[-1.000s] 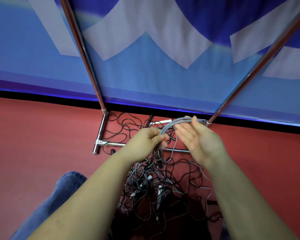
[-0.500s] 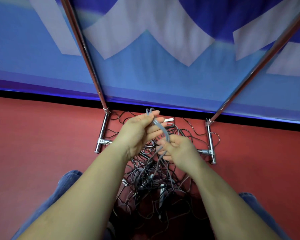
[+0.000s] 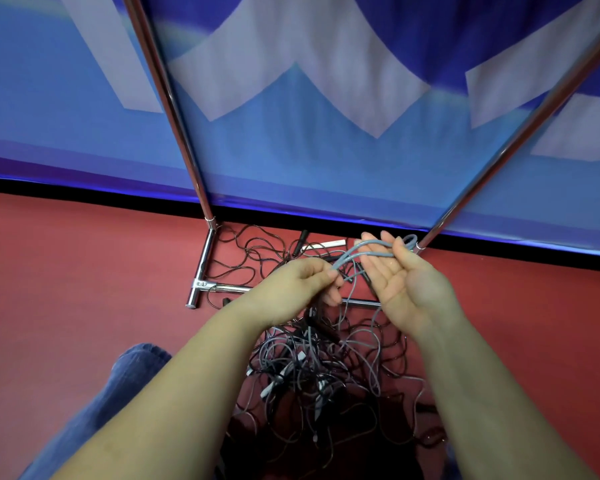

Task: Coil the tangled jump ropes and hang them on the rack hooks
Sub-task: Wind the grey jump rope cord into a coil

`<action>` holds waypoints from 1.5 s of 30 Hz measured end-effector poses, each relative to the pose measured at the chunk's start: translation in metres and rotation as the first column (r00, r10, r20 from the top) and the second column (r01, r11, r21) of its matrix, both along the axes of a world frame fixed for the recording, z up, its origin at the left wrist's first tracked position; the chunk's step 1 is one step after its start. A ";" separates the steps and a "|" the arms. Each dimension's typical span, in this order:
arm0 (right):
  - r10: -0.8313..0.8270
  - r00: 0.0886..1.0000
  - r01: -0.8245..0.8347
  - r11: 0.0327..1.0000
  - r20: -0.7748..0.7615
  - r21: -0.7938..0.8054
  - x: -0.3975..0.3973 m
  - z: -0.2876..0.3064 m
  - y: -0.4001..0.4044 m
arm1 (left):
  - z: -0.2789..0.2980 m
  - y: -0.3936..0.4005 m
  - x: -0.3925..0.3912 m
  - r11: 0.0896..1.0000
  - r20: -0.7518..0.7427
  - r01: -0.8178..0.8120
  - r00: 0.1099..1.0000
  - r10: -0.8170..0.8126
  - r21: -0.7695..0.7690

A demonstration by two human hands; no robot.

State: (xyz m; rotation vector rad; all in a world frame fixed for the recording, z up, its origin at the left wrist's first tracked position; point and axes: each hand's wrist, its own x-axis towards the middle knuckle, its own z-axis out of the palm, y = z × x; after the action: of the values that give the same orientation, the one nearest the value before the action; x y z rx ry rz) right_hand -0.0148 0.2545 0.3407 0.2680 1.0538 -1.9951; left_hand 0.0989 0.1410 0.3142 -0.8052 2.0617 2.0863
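Observation:
A grey jump rope [image 3: 361, 252] runs in a few strands between my two hands, above the floor. My left hand [image 3: 298, 289] pinches the strands with curled fingers. My right hand [image 3: 400, 275] faces palm up with straight fingers, and the rope loops over its fingertips. Below the hands a tangled pile of black and grey ropes [image 3: 323, 368] lies on the red floor, with the grey rope trailing down into it. The chrome rack [image 3: 201, 285] stands behind the pile, its two poles rising out of view. No hooks are in view.
A blue and white banner [image 3: 291, 150] hangs behind the rack. A white rope handle [image 3: 326, 244] lies near the rack's base. My knee in blue jeans [image 3: 132, 368] is at lower left. Red floor [image 3: 66, 271] spreads to both sides.
My right hand has swung up and to the right, opening palm up with the grey loops over its fingers. My left hand has dropped lower, still pinching the rope.

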 end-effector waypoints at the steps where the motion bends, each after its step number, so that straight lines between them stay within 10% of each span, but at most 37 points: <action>1: 0.022 1.000 -0.022 1.000 -0.015 0.013 0.000 -0.003 0.000 | 0.000 -0.001 -0.001 1.000 -0.026 -0.005 1.000 0.005 -0.013; 5: 0.334 0.932 -0.304 0.931 -0.138 0.200 0.004 -0.009 -0.001 | 0.001 -0.005 -0.004 0.978 -0.058 -0.187 0.980 0.192 0.091; 9: 0.792 0.524 -0.563 0.597 -0.313 0.571 0.025 -0.015 0.000 | 0.011 -0.009 -0.007 0.879 -0.092 -0.358 0.910 0.404 0.316; 15: 0.801 0.452 -0.485 0.590 -0.393 0.646 0.040 -0.028 -0.004 | 0.017 -0.012 -0.009 0.747 -0.079 -0.483 0.814 0.575 0.458; 21: 0.627 0.684 -0.411 0.754 -0.374 0.512 0.036 -0.018 -0.010 | 0.015 -0.014 -0.009 0.787 -0.086 -0.448 0.845 0.527 0.424; 27: 0.293 0.933 -0.233 0.935 -0.211 0.268 0.016 0.000 -0.006 | 0.013 -0.005 0.005 0.979 0.199 0.085 0.979 -0.047 -0.186; 33: 0.194 0.949 -0.136 0.963 -0.247 0.234 0.005 -0.001 0.000 | 0.018 -0.001 0.005 0.979 0.137 0.201 0.971 -0.198 -0.011; 38: 0.187 0.955 -0.150 0.974 -0.229 0.169 0.001 -0.003 0.001 | 0.012 -0.002 0.000 0.995 -0.024 0.025 0.999 -0.023 0.096; 41: 0.522 0.794 -0.409 0.838 -0.312 0.360 0.010 -0.010 -0.001 | 0.020 -0.005 -0.005 0.890 -0.071 -0.199 0.966 0.248 0.410; 45: 0.916 0.252 -0.575 0.402 -0.312 0.713 0.046 -0.032 -0.003 | 0.024 -0.013 -0.005 0.670 -0.068 -0.273 0.898 0.436 0.691</action>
State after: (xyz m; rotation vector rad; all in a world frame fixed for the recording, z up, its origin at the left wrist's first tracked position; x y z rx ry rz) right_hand 0.0313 0.2517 0.3089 -0.7506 1.6931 -0.7937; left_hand 0.0941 0.1278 0.3381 -0.9083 1.0665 2.9715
